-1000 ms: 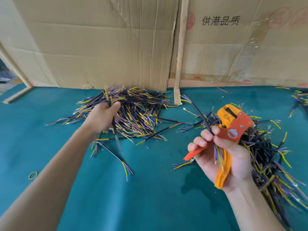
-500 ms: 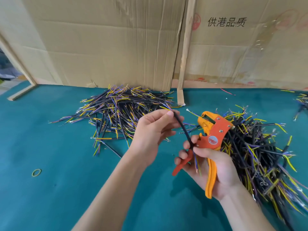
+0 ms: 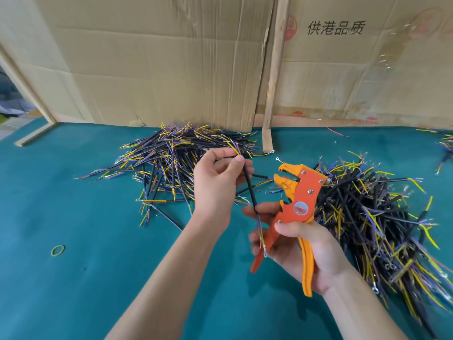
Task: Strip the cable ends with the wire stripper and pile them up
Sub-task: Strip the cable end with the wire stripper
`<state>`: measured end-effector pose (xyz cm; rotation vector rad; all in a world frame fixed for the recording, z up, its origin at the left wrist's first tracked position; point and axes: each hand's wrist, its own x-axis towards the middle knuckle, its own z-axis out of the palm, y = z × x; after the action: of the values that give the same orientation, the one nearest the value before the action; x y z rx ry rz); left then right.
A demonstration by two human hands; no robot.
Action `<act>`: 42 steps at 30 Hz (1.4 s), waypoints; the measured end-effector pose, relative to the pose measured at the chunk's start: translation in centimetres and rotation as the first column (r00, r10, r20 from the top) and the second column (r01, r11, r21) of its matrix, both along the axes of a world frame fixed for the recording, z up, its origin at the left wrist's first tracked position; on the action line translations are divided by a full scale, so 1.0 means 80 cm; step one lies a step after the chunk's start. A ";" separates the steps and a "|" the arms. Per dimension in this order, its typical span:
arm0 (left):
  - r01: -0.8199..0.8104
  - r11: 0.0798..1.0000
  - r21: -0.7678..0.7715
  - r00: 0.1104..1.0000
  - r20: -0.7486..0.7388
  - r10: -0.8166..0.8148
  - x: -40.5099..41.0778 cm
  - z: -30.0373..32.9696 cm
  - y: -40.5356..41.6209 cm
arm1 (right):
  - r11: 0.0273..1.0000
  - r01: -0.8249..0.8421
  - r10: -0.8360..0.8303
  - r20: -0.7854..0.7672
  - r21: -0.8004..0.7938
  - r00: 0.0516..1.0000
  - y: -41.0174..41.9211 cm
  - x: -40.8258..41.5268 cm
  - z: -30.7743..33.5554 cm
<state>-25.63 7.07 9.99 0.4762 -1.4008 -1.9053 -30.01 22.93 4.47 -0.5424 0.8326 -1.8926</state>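
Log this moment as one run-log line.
left hand: holds cable | right hand: grips wire stripper | stripper jaws: open, empty

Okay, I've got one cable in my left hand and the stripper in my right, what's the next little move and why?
Probably swing one end of the cable into the mouth of the wire stripper. The left hand pinches the cable near its top, its lower end hangs by the right hand fingers, and the stripper's jaws stand open with nothing between them, so neither end is being stripped yet.
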 end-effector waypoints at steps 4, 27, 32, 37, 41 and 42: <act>0.085 0.987 0.140 0.996 0.018 -0.088 -0.001 0.002 -0.007 | 0.997 -0.035 0.037 -0.027 0.072 0.999 0.000 -0.001 -0.001; 0.138 0.971 -0.194 0.965 0.245 -0.088 0.013 -0.090 0.036 | 0.955 0.241 -0.243 -0.010 0.172 0.970 -0.003 -0.018 -0.009; 0.059 0.972 -0.227 0.978 0.210 -0.010 0.014 -0.098 0.033 | 0.954 0.235 -0.231 -0.042 0.185 0.972 -0.004 -0.018 -0.012; 0.014 0.983 -0.185 0.976 0.218 0.027 0.017 -0.102 0.030 | 0.951 0.250 -0.248 -0.034 0.182 0.968 -0.004 -0.020 -0.017; -0.019 0.981 -0.193 0.984 0.169 0.053 0.021 -0.105 0.027 | 0.942 0.252 -0.247 -0.050 0.223 0.968 -0.002 -0.019 -0.015; -0.023 0.982 -0.189 0.985 0.163 0.054 0.022 -0.107 0.027 | 0.939 0.249 -0.244 -0.054 0.237 0.968 -0.002 -0.018 -0.014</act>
<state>-23.89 9.20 1.46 0.5778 -1.6491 -1.7144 -31.42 22.77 3.33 -0.3207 1.1752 -1.9737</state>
